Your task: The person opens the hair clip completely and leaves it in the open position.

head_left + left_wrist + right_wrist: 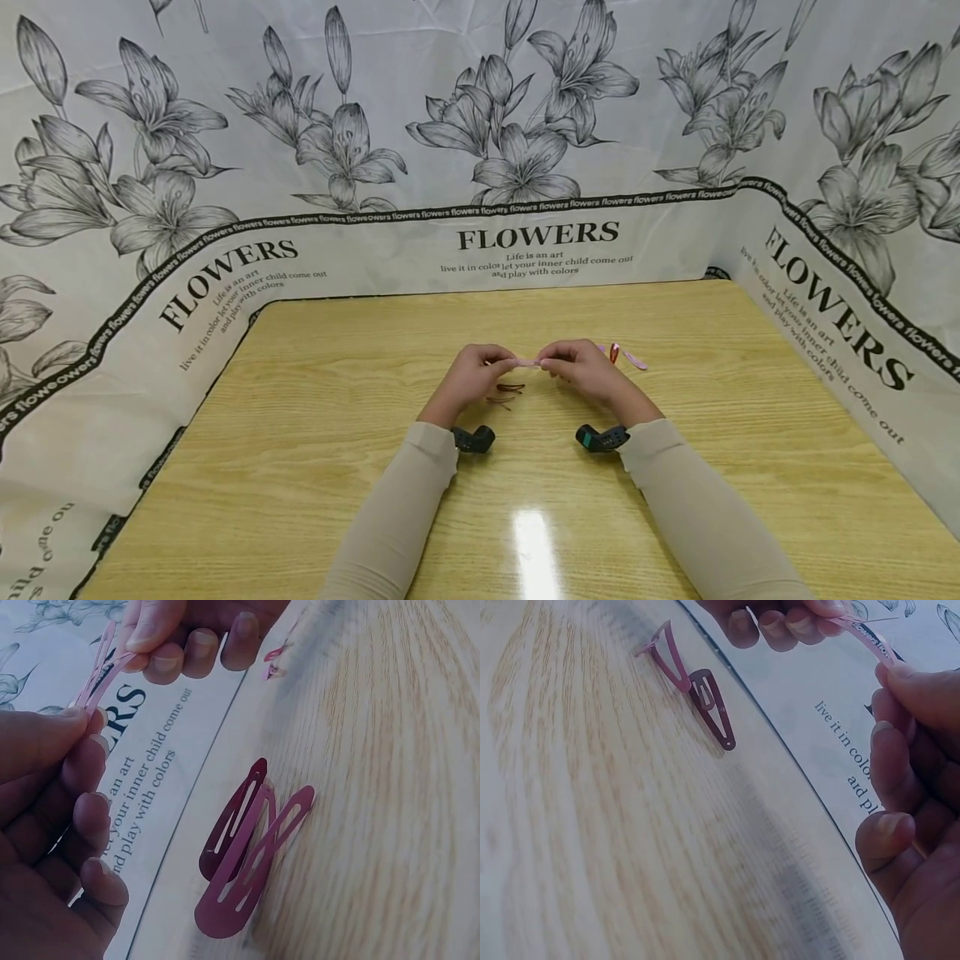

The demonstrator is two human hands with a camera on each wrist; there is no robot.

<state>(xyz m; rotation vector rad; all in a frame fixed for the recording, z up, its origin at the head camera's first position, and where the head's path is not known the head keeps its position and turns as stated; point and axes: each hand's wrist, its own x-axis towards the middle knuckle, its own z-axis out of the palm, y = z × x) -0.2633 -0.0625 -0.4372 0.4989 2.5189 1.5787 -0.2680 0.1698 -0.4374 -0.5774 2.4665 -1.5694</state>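
Observation:
Between both hands a pale pink snap hair clip (528, 363) is held just above the table. My left hand (480, 371) pinches one end with thumb and index finger. At the other end the thumb and index finger of my right hand (588, 367) pinch it. In the left wrist view its two strips stand apart. On the table below lie a dark red snap clip (212, 862) and a dusky pink one (217, 919), both sprung open. Beyond the right hand lie a red clip (614, 353) and a pink clip (635, 360); another pinkish piece there is partly hidden.
The wooden table (375, 500) is enclosed at the back and sides by a white cloth (360, 258) printed with flowers and lettering. Each wrist wears a dark camera band, such as the left one (474, 439). Light glares off the table's front (534, 550).

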